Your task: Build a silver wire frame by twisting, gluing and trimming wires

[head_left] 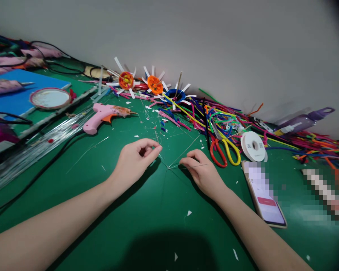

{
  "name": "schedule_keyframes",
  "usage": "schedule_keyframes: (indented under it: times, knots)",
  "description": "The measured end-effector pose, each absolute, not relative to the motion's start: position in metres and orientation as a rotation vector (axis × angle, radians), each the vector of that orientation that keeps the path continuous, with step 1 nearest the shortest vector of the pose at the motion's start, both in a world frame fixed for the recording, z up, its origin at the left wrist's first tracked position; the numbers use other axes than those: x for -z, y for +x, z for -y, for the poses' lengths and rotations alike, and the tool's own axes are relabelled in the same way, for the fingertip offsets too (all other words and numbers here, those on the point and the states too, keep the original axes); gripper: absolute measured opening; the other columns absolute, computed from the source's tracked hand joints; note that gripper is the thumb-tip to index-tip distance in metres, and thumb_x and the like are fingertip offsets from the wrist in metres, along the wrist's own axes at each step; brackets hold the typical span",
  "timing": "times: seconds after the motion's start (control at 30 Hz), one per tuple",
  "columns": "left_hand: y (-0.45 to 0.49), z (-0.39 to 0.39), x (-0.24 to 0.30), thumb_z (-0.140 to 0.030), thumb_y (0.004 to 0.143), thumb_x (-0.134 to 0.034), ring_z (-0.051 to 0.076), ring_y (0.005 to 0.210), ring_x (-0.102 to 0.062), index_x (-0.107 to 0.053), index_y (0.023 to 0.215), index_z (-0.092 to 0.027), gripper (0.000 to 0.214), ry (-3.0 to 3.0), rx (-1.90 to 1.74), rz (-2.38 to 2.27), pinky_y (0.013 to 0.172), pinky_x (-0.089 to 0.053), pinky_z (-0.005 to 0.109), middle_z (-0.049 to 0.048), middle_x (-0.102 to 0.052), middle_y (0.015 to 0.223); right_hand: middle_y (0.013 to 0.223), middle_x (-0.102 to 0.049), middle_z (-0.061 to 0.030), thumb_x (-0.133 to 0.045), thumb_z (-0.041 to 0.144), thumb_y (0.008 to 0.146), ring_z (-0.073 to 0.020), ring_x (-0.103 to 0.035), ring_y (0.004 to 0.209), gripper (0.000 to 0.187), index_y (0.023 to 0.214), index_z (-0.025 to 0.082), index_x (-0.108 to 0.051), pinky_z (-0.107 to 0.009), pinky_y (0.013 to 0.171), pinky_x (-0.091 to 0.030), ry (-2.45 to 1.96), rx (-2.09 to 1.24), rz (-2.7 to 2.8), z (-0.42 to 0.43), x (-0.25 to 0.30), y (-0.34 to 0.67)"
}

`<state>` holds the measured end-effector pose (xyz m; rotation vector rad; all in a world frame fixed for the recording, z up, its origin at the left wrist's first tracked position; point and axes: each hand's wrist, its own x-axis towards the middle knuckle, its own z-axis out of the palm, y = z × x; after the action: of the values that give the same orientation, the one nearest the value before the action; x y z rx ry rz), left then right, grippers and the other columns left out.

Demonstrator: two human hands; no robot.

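Several thin, stiff strands like fine wire (pixel 183 153) spread out from one joined point just above the table. My left hand (pixel 138 156), fingers curled, pinches one strand between thumb and index finger, left of that joint. On the other side, my right hand (pixel 202 171) is closed in a pinch on another strand, whose end sticks out past the fingers. What the joint is made of is too small to tell. Scissors (pixel 219 152) with one red and one yellow handle lie beyond my right hand. A pink glue gun (pixel 101 114) rests beyond my left hand.
Heaped colourful pipe cleaners (pixel 223 116) line the wall, with paper-petalled orange (pixel 155 85) and blue (pixel 175 96) pieces among them. A ribbon spool (pixel 253 146), a phone (pixel 264 194) and a purple bottle (pixel 302 120) are at right. A lid (pixel 51 98) and a black cable (pixel 42 175) are at left.
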<state>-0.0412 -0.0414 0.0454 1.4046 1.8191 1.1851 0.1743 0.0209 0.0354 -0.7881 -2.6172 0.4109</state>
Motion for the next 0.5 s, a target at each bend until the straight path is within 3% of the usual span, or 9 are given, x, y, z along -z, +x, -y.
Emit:
schedule_keyframes:
  times: [0.5]
  knots:
    - [-0.0418, 0.0417, -0.0444, -0.042, 0.080, -0.057, 0.010, 0.049, -0.040, -0.065, 0.079, -0.019, 0.024, 1.438, -1.194, -1.817, 0.048, -0.031, 0.022, -0.0048, -0.045, 0.052, 0.096, -0.051, -0.0067, -0.041, 0.008, 0.089, -0.0195, -0.047, 0.089, 0.026, 0.100, 0.022, -0.060, -0.034, 0.079, -0.042, -0.745, -0.194, 2.676, -0.0220, -0.0360, 0.1705]
